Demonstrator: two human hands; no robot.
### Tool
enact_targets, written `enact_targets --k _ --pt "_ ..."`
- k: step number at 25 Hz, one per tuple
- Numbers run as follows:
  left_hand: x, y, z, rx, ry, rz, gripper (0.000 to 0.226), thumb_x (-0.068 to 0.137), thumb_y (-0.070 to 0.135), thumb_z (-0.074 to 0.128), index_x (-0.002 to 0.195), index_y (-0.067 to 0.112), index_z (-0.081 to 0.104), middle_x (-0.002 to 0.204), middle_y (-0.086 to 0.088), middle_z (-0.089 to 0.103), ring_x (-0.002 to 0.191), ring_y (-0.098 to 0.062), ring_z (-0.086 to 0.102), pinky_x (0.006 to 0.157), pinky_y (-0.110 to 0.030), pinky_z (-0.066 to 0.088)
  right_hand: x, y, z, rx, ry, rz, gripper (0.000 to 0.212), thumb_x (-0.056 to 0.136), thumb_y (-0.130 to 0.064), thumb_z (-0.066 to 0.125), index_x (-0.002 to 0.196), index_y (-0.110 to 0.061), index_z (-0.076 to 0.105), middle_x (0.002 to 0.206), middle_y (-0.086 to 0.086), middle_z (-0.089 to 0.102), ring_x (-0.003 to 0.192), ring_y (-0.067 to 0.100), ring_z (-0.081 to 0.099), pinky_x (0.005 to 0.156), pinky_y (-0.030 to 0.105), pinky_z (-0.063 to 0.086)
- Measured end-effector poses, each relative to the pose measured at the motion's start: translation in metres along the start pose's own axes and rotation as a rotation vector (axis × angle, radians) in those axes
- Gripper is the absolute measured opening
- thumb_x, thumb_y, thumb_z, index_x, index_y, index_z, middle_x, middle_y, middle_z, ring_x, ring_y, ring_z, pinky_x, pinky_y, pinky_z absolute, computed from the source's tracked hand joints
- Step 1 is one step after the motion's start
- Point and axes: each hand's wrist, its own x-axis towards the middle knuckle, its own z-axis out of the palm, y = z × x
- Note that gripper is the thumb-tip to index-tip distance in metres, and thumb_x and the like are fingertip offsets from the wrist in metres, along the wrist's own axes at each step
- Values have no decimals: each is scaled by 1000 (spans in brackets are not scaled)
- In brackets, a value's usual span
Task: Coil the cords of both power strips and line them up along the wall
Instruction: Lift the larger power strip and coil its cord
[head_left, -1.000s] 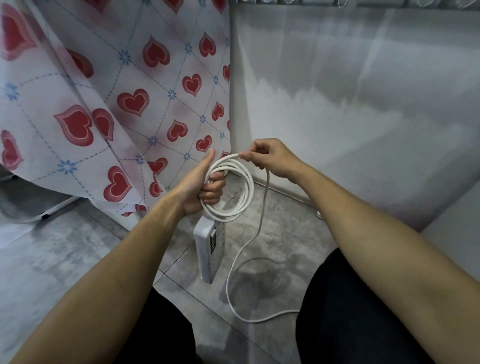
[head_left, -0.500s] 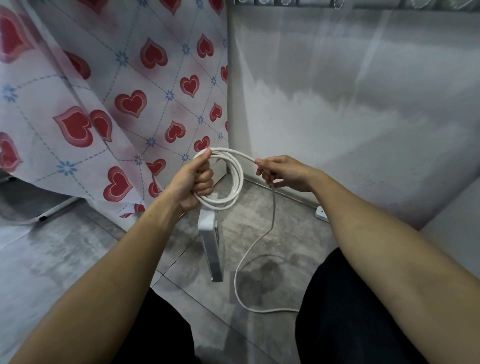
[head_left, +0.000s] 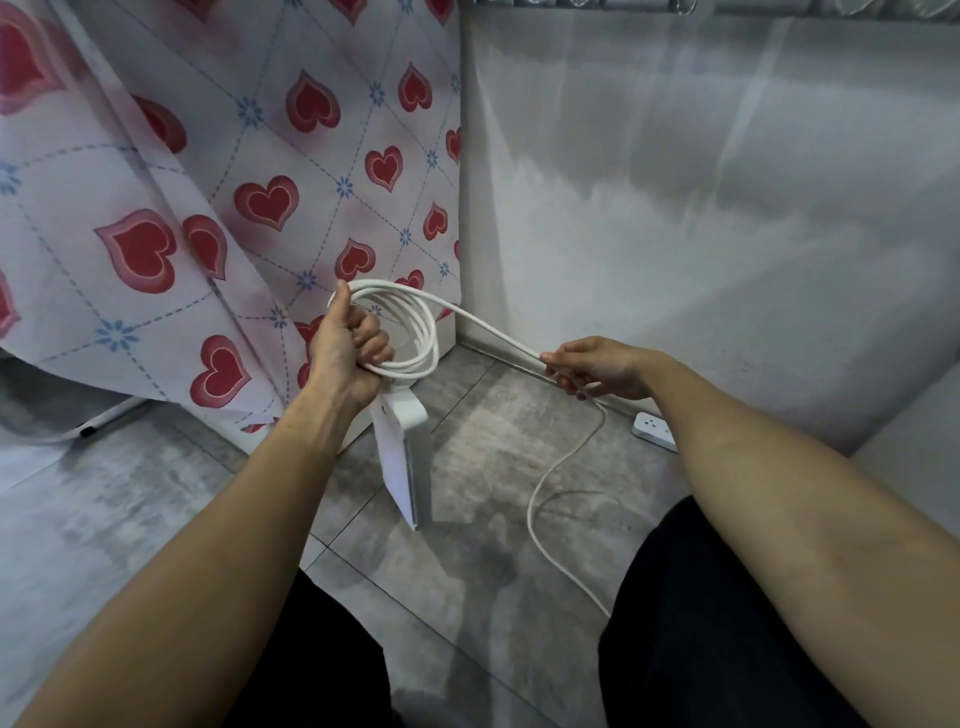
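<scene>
White cord (head_left: 410, 332) is partly coiled: I see several loops bunched in my left hand (head_left: 345, 345), fingers curled round the bundle, thumb up along the top of the loops. The coil hangs in the air in front of the heart-print curtain (head_left: 218, 171), near the corner of the room.

From the top of the coil one strand runs out taut to the right and slightly down, into my right hand (head_left: 597, 366), which pinches the cord between thumb and fingers. Past that hand the loose cord drops to the floor (head_left: 483, 457), curves left, then runs back toward me and goes out of sight behind my right leg (head_left: 727, 623).

The power strip (head_left: 408, 457) this cord belongs to hangs just under the left hand, long axis roughly vertical, narrow edge toward me. Its lower end is at floor level; can't tell if it touches the tile. The sockets aren't visible from here.

Second power strip (head_left: 653, 430) lies flat on the floor at the foot of the grey wall (head_left: 701, 208), right of my right hand, sockets facing up. Only its near end shows; the rest is hidden behind my right forearm (head_left: 779, 493).

Floor is grey tile with a visible grout line. Curtain hangs on the left, white with red hearts and blue flowers, hem just above the tile. Under it, far left, there's a white bar with a dark tip (head_left: 106, 418); can't tell what it is. Both my legs are in dark trousers at the bottom of the view.
</scene>
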Motion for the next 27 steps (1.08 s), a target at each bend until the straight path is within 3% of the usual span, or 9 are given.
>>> enact_targets --k 6,13,16,19,24,27 --pt "5 0 -1 21 83 34 51 95 53 48 57 23 31 42 8 24 35 -7 19 38 -18 19 -1 -12 5 -108 -15 -62 9 93 -20 61 91 -12 57 72 4 57 57 12 48 56 26 37" --pt "3 1 0 68 62 44 53 94 61 40 59 22 36 43 8 29 36 -7 24 37 -18 26 -9 -60 34 -399 -162 -322 13 86 -14 71 76 -11 64 58 -1 57 53 10 48 49 21 36" --pt "3 -1 2 93 18 48 52 96 59 36 61 21 36 44 7 29 37 -7 23 36 -18 25 -15 -76 47 -404 -218 -399 9 86 -12 72 80 -7 68 54 -8 58 51 4 50 52 18 40" --pt "1 -2 5 128 -35 36 52 97 58 32 62 21 36 44 7 29 38 -7 23 37 -18 23 -20 -86 58 -425 -243 -449 8 86 -5 70 92 -1 71 66 -2 64 61 6 55 60 20 45" --pt "-4 -9 9 270 -158 -23 60 95 66 26 62 18 40 49 2 35 45 -12 29 47 -23 26 -30 -99 73 -325 -169 -614 7 86 -5 69 93 -6 73 71 -4 69 63 -1 58 64 13 46" --pt "-11 -18 15 422 -279 -98 81 92 72 17 79 2 55 70 -19 57 65 -26 55 61 -29 45 -32 -103 82 -238 -42 -711 10 80 -5 76 88 -3 71 81 5 73 72 7 68 72 21 54"
